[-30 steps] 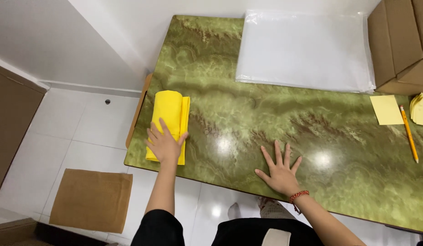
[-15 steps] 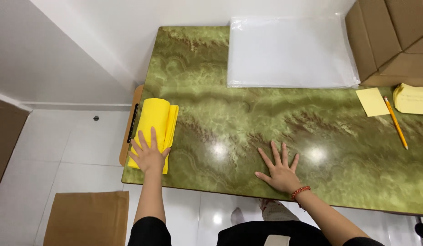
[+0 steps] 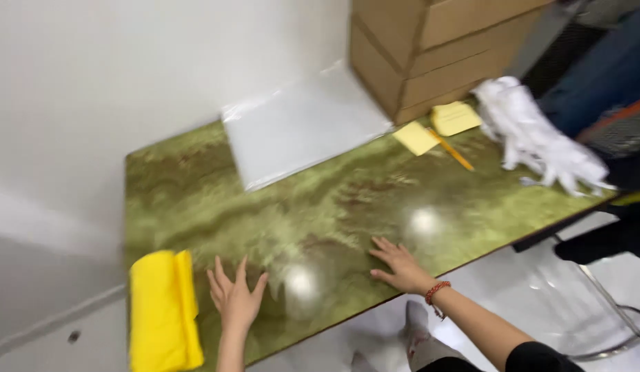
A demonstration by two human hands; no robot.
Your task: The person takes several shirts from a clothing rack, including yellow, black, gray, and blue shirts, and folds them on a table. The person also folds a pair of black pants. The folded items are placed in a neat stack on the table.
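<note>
Frame blurred throughout. Folded yellow cloth (image 3: 163, 311) lies at the near left corner of the green marbled surface (image 3: 320, 200), its lower end cut off by the frame edge. My left hand (image 3: 234, 297) rests flat just beside it, fingers spread, holding nothing, not touching the cloth. My right hand (image 3: 401, 265) lies flat near the front edge, fingers open, empty. Farther right: clear plastic sheet (image 3: 302, 127), yellow notes (image 3: 416, 138), a pencil (image 3: 452, 151), and white gloves (image 3: 533, 134), smeared.

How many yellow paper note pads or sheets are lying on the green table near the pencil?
2. One yellow note lies flat by the upper end of the pencil. The other yellow pad lies just beyond, against the cardboard boxes. More may be hidden under the white cloth pile.
</note>
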